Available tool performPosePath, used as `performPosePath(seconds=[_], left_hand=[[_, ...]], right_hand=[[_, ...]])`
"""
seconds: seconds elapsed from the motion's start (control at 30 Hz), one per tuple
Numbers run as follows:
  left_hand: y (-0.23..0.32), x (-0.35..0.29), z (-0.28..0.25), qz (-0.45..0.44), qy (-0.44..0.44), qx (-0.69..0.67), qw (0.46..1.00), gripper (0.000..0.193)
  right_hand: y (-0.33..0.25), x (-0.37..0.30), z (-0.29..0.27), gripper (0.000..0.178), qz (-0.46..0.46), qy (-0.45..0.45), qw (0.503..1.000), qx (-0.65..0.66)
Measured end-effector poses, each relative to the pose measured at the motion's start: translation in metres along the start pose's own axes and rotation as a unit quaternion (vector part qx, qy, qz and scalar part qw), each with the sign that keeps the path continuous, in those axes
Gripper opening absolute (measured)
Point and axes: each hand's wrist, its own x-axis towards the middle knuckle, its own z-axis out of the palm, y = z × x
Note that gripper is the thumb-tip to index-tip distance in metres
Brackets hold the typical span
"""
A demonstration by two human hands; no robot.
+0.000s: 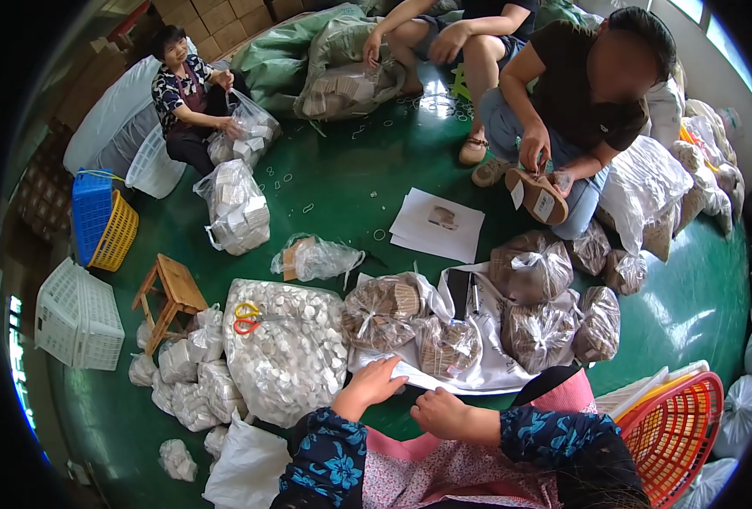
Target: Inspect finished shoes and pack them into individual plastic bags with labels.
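Note:
My left hand (369,383) reaches forward with fingers stretched out, lying at the near left edge of a white sheet (486,386). My right hand (439,413) is closed with curled fingers just below that sheet; whatever it may hold is hidden. On the sheet stand clear plastic bags of brown pieces (382,312), a second such bag (449,346) and a dark phone-like slab (459,293). Left of my hands lies a big clear bag of small white pieces (287,365). Scissors (246,319) with yellow and red handles rest on it.
More bagged brown pieces (539,335) sit at the right, beside a red basket (677,433). A wooden stool (172,293), small white bags (193,407) and crates (79,314) are at the left. Papers (438,225) lie ahead. A seated person (596,93) handles a sandal (537,195); others sit behind.

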Motion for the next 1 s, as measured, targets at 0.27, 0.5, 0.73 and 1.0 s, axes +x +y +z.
performPosePath(seconds=[0.27,0.5,0.73,1.0], left_hand=[[0.003,0.004,0.000,-0.004,-0.005,-0.011,1.000,0.059],[0.006,0.000,-0.006,-0.004,-0.006,-0.010,1.000,0.058],[0.004,0.002,-0.002,0.000,-0.014,-0.010,1.000,0.058],[0.002,0.007,-0.001,0.004,-0.017,-0.015,1.000,0.063]], right_hand=[[0.001,0.003,0.008,0.015,-0.003,0.018,1.000,-0.008],[0.000,0.005,0.009,0.014,-0.003,0.017,1.000,-0.017],[-0.001,0.002,0.009,0.014,-0.006,0.015,1.000,-0.011],[0.000,0.002,0.008,0.013,0.007,-0.001,1.000,-0.009]])
